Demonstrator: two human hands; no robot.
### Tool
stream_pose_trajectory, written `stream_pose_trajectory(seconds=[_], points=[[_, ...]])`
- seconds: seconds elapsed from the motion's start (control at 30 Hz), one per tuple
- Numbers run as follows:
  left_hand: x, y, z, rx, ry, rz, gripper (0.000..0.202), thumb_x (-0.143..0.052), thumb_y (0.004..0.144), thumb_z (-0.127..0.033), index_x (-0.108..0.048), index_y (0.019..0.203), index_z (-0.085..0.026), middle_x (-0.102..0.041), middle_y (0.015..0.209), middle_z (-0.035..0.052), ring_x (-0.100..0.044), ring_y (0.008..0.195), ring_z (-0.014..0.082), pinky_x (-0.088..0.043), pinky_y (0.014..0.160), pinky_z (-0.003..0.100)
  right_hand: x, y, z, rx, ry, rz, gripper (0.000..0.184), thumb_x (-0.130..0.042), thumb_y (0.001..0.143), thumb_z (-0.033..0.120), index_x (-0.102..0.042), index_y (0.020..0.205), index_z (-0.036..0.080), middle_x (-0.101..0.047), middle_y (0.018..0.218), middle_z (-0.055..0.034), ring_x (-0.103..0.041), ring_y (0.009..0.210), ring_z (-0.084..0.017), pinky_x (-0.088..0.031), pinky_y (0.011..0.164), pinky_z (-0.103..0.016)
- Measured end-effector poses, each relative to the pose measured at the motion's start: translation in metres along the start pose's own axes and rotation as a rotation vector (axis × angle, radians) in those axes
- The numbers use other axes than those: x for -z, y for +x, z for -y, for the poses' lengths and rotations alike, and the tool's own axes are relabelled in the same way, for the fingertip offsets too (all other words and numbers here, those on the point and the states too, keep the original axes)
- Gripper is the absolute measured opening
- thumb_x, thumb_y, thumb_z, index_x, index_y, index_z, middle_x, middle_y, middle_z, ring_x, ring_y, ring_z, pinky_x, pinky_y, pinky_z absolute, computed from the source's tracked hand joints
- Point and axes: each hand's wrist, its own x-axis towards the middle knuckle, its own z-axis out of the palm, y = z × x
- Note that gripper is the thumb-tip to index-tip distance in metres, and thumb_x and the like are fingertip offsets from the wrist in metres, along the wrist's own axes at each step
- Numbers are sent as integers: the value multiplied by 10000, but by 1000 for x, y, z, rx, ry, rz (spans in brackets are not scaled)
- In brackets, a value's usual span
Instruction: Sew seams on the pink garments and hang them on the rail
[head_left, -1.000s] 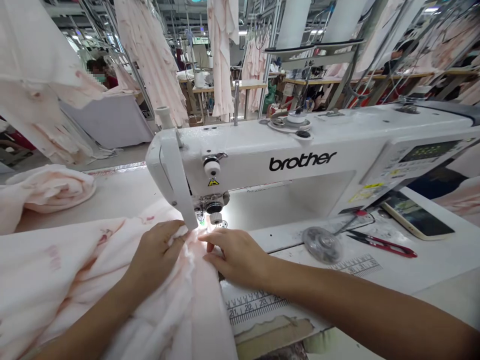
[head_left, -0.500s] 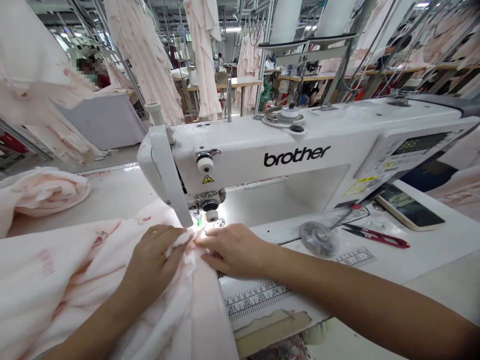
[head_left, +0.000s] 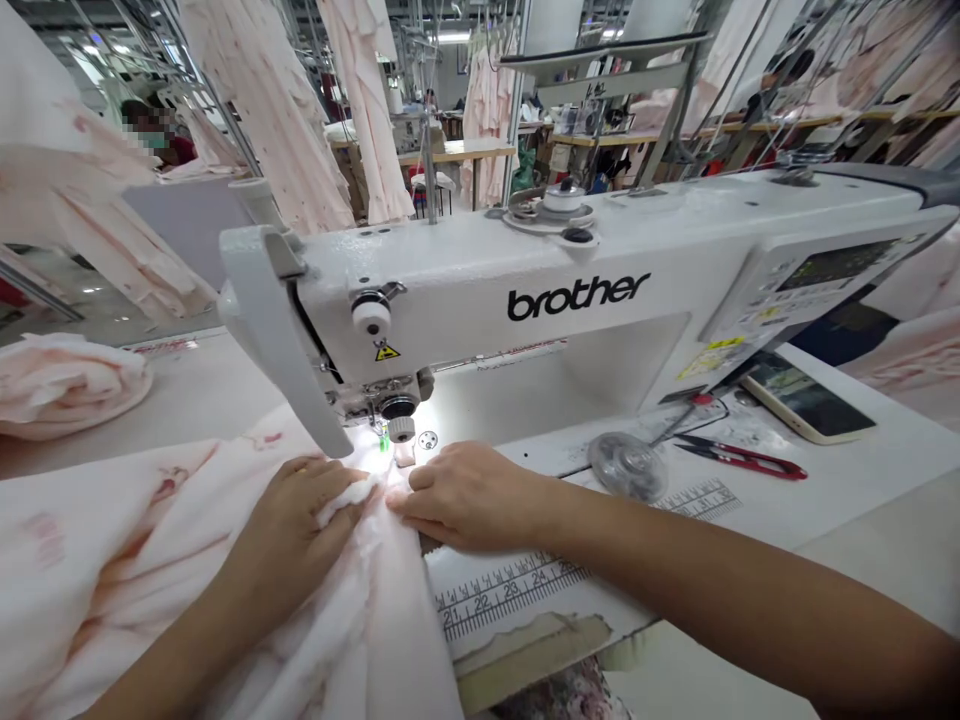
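Note:
Pale pink fabric (head_left: 180, 520) with small reddish prints spreads over the left of the sewing machine's bed and hangs toward me. My left hand (head_left: 300, 510) pinches a bunched fold of it between thumb and fingers, just in front of the lit needle area. Close by on the right, my right hand (head_left: 457, 497) has its fingertips pressed together on the fabric's edge. The white sewing machine (head_left: 450, 260) stands over both, its presser foot (head_left: 384, 438) beside a green part. Glare hides the exact stitching point.
A printed ruler (head_left: 517, 590) runs along the bed's front. Right of my hand lie a clear round disc (head_left: 628, 466), red-handled thread snips (head_left: 742, 456) and a phone (head_left: 810, 395). Rolled fabric (head_left: 71, 385) sits at far left. Garments (head_left: 262, 110) hang behind; a person (head_left: 157, 135) is at back left.
The view has shifted, so the machine appears farther left and slightly higher. My right fingers have drawn closer together on the fabric edge; my left hand keeps its pinch.

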Motion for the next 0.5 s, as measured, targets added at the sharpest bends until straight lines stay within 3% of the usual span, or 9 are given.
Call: stream_pose_trajectory(seconds=[0.17, 0.33, 0.5], points=[[3, -2, -6, -137, 63, 58, 194, -477, 881, -167, -656, 923, -231, -648, 889, 16, -588, 856, 205, -417, 845, 393, -2, -1, -5, 75, -40, -5, 224, -457, 1016, 269, -620, 887, 184, -591, 748, 22, -435, 606, -108, -225, 559, -299], [5, 0, -14, -293, 88, 85, 283, -438, 853, -58, -645, 991, -194, -641, 1046, 54, -567, 1009, 226, -374, 958, 436, -6, -2, -9, 107, -39, -53, 271, -430, 1024, 281, -611, 843, 193, -575, 741, 37, -415, 601, -106, -241, 574, -299], [3, -1, -10, -268, 35, 89, 306, -442, 832, -34, -634, 1002, -201, -638, 1008, 42, -562, 972, 216, -387, 927, 421, -4, -4, -12, 126, -25, -37, 234, -458, 1012, 287, -634, 884, 203, -584, 750, 39, -434, 606, -105, -269, 595, -292]])
